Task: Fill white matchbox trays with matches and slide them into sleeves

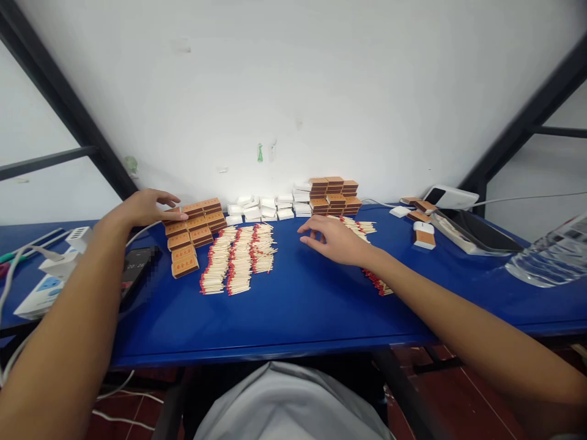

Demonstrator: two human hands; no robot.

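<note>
Three columns of red-tipped matchsticks (239,260) lie on the blue table (293,321) between the two hands, nearer the left one. The left hand (143,209) is at the back corner of the stepped block of brown matchboxes (200,234), its thumb touching the top there and its fingers raised apart from it; how firmly it presses, I cannot tell. The right hand (338,239) hangs over bare tabletop well apart from the left, thumb and fingertips parted, with nothing visible between them. More matchsticks (378,284) show behind that hand and from under the right forearm (433,305). Past the columns, between the hands, sit white inner trays (261,208), and just beyond the right hand rises a second pile of brown matchboxes (336,197). For handling the block well, I would pinch a single box by its narrow sides rather than push down, since the boxes abut closely and a nudge would probably shift the neighbours. The right wrist is best carried high, because a low forearm could sweep the matchsticks beneath it out of line. Likewise, the left forearm (92,293) should stay clear of the phone (141,261) just beside it while the fingers work at the corner.
</note>
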